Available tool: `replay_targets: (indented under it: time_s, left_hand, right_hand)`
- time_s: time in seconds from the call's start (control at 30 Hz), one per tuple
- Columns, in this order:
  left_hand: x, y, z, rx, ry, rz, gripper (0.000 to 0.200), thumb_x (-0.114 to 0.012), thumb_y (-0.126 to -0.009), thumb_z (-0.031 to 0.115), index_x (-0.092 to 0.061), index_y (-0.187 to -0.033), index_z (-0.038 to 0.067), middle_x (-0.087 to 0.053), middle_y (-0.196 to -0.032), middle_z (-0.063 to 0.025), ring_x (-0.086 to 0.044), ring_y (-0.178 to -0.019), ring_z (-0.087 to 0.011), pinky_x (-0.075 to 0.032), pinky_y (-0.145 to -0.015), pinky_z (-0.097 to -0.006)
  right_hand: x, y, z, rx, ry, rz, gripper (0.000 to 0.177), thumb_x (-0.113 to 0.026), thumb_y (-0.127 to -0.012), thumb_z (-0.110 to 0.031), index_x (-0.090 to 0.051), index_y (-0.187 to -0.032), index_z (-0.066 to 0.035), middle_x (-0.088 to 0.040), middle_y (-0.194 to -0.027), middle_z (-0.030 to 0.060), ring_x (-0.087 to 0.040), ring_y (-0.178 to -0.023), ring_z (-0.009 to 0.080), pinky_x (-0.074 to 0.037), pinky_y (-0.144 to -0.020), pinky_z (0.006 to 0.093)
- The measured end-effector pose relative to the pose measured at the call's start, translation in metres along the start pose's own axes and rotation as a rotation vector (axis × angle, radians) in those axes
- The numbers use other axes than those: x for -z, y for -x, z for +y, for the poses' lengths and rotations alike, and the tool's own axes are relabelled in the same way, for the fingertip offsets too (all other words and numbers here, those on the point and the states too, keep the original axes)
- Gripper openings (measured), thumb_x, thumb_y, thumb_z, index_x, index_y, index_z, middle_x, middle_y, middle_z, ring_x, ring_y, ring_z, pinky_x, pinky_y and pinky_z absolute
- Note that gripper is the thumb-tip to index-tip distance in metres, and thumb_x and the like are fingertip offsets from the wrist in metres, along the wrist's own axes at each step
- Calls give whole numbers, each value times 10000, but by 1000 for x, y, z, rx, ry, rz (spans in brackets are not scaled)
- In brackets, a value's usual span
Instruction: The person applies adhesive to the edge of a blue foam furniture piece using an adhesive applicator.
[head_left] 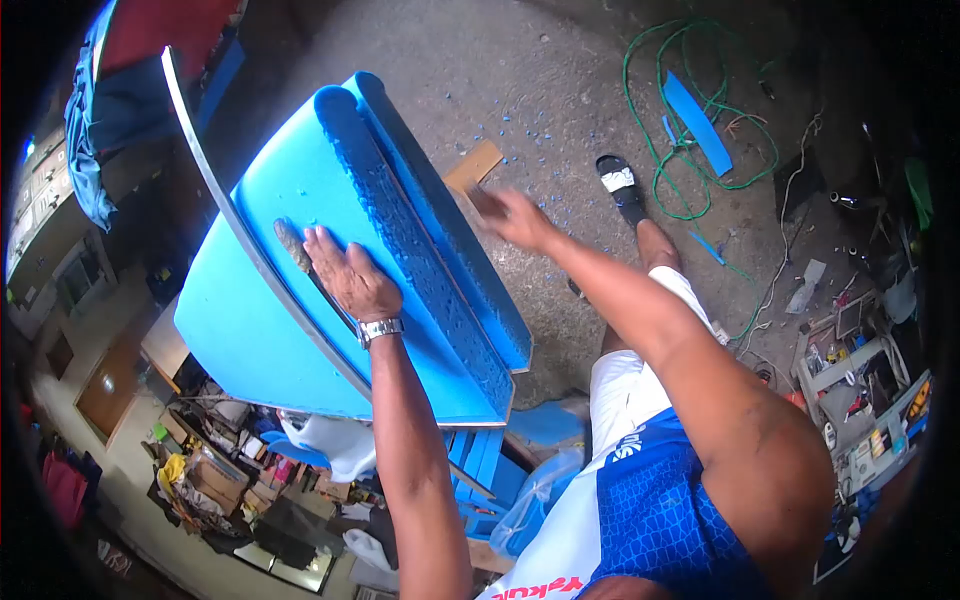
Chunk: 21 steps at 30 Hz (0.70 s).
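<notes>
My left hand [355, 280] lies flat, fingers stretched out, on a large light-blue foam piece [260, 330]. Under or beside its fingertips rests a knife [292, 245] with a wrapped grey-brown handle; its dark narrow blade runs partly beneath the hand. A long curved metal strip [215, 185] lies across the foam, left of the knife. My right hand [522, 222], slightly blurred, is closed round a small dark block [488, 204], just off the foam's right side. The foam's edge [400, 235] looks rough and crumbly, and a second blue layer [450, 230] lies alongside it.
Blue crumbs and a flat tan board [474, 165] are on the concrete floor. A coiled green hose [655, 180] and a blue strip [698, 125] lie at upper right. Cluttered shelves [870, 400] stand right; piled boxes and cloths [215, 475] fill the lower left.
</notes>
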<state>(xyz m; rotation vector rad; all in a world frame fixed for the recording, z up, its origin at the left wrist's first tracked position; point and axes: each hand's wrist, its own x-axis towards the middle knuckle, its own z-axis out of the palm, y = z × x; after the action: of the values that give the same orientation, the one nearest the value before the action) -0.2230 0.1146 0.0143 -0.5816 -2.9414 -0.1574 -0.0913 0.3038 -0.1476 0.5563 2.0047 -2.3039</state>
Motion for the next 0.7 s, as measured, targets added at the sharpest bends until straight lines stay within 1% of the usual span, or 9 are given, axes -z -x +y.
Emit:
replay_targets:
  time_s: [0.1,0.13,0.2,0.33,0.4,0.5,0.6,0.63,0.7]
  left_hand:
    - [-1,0,-1,-1,-7,-5,563,-359,-1019,318,-422,-1474,-7,-387,-1544,-220,-307,-1466,-364,-196,-1196,-496]
    - [0,-2,1,-6,-8,-6,568,-345,-1025,329,-429,-1466,-20,-392,-1538,-227,-307,-1467,-363,-198,-1196,-498]
    - [-2,-1,0,-3,-4,0,577,-340,-1028,345,-438,-1458,-27,-400,-1532,-231,-317,-1461,-368,-203,-1193,-501]
    - [-3,-3,4,-8,30,27,596,-332,-1032,380,-452,-1451,-27,-413,-1524,-230,-339,-1448,-377,-213,-1190,-504]
    - [-4,-3,3,-1,36,29,598,-334,-1032,388,-455,-1451,-22,-415,-1524,-228,-345,-1444,-380,-215,-1188,-506]
    - [-4,-4,1,13,43,21,603,-340,-1035,405,-447,-1462,-8,-404,-1533,-221,-336,-1451,-374,-210,-1189,-505]
    - [-5,-1,2,36,50,16,607,-340,-1038,412,-439,-1468,-5,-393,-1541,-217,-326,-1456,-371,-207,-1190,-503]
    - [-6,-2,3,39,51,15,609,-338,-1039,414,-435,-1470,-5,-389,-1544,-216,-324,-1457,-370,-206,-1190,-503]
    - [-7,-2,4,37,44,8,609,-336,-1042,413,-430,-1473,-7,-384,-1548,-214,-322,-1458,-369,-206,-1190,-503]
  right_hand:
    - [-11,-136,-51,239,-73,129,589,-768,-823,-408,-624,-1256,-36,-649,-1165,191,-625,-1084,288,-489,-948,406]
    - [-8,-179,-64,-59,-196,-130,633,-755,-824,-458,-615,-1273,-34,-631,-1213,212,-617,-1100,294,-479,-977,390]
    - [-14,-217,-79,53,-71,13,669,-743,-822,-495,-605,-1284,-31,-611,-1249,226,-614,-1107,308,-482,-968,387]
    - [-25,-163,-70,15,-63,-88,650,-742,-834,-423,-582,-1312,-14,-612,-1273,223,-593,-1195,312,-472,-999,425]
    - [-42,-78,-18,74,-91,-117,626,-761,-826,-257,-555,-1379,-50,-632,-1228,181,-593,-1194,296,-429,-1066,413]
    - [-15,26,-17,-33,-50,-292,628,-769,-832,-289,-557,-1369,-43,-630,-1238,161,-601,-1173,242,-427,-1065,391]
    - [-10,-57,-19,-28,-220,-65,619,-768,-841,-332,-566,-1342,-29,-621,-1232,166,-600,-1162,240,-462,-1015,396]
    - [-8,-109,-24,91,-25,30,610,-753,-861,-380,-573,-1319,-19,-618,-1191,170,-613,-1113,256,-497,-948,395]
    - [0,-185,-61,-14,-127,-44,707,-722,-855,-508,-567,-1328,-6,-623,-1167,181,-634,-1061,281,-517,-910,396]
